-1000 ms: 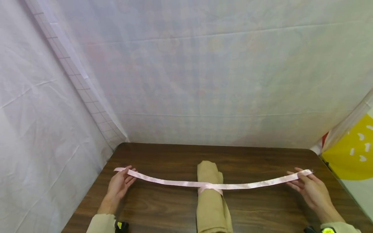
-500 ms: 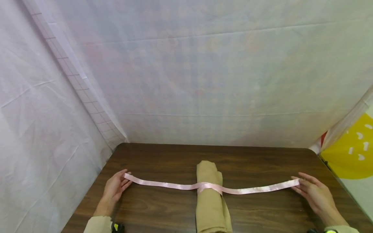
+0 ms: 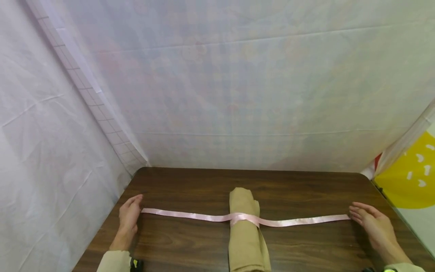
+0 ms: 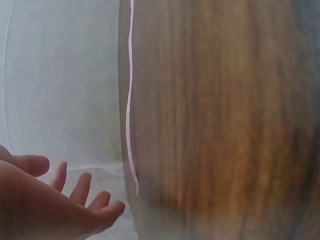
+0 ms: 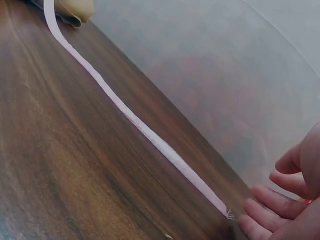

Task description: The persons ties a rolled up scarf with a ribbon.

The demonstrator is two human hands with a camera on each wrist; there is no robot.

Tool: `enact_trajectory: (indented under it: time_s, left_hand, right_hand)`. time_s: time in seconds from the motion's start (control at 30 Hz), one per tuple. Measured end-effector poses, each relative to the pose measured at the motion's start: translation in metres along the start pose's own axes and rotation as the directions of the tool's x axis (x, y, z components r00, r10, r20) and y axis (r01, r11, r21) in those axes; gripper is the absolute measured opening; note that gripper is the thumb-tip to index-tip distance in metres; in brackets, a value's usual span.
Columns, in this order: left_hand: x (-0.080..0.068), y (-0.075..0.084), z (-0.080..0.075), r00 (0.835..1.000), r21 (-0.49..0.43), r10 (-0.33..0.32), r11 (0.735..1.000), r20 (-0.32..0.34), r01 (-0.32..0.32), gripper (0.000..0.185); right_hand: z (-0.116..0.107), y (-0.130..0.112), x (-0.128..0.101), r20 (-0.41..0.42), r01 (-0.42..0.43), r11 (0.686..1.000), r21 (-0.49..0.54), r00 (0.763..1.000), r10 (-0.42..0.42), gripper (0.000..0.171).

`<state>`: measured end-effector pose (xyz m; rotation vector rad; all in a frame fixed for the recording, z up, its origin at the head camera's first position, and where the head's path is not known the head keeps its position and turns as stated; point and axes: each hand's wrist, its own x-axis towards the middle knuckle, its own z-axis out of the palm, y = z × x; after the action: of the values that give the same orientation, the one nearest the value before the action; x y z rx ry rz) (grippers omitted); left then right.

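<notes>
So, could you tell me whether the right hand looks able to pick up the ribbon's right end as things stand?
Probably yes. The right hand lies open on the table, fingertips beside the ribbon end, and nothing lies between them.

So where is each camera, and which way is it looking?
Head: worn on the head, looking forward and down at the table, the pink ribbon, the tan cloth roll, the left hand and the right hand.
Left wrist: on the left wrist, looking along the ribbon; open fingers show.
Right wrist: on the right wrist, looking along the ribbon towards the roll; fingertips show.
Shared: all see the ribbon.
</notes>
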<state>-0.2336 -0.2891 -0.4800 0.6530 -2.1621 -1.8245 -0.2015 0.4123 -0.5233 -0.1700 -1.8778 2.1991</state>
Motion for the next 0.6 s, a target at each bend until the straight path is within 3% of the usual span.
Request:
enact_trajectory:
  time_s: [0.1, 0.3, 0.5, 0.6]
  left_hand:
    - [-0.002, 0.004, 0.004, 1.000, 0.001, 0.026, 1.000, 0.009, -0.026, 0.044]
    - [-0.005, 0.010, 0.016, 0.996, 0.035, 0.064, 0.997, 0.062, -0.066, 0.043]
    - [-0.008, 0.012, 0.030, 0.989, 0.053, 0.088, 0.994, 0.116, -0.095, 0.041]
    - [-0.011, 0.013, 0.039, 0.983, 0.039, 0.100, 0.993, 0.156, -0.107, 0.038]
  right_hand:
    - [0.000, -0.004, 0.000, -0.036, -0.002, 0.991, -0.132, 0.999, -0.003, 0.029]
    - [0.006, -0.011, 0.001, -0.099, -0.034, 0.915, -0.403, 0.995, -0.006, 0.023]
    - [0.014, -0.015, 0.003, -0.050, -0.025, 0.892, -0.452, 0.999, 0.003, 0.021]
    - [0.023, -0.018, 0.004, -0.024, -0.025, 0.854, -0.520, 1.000, 0.014, 0.025]
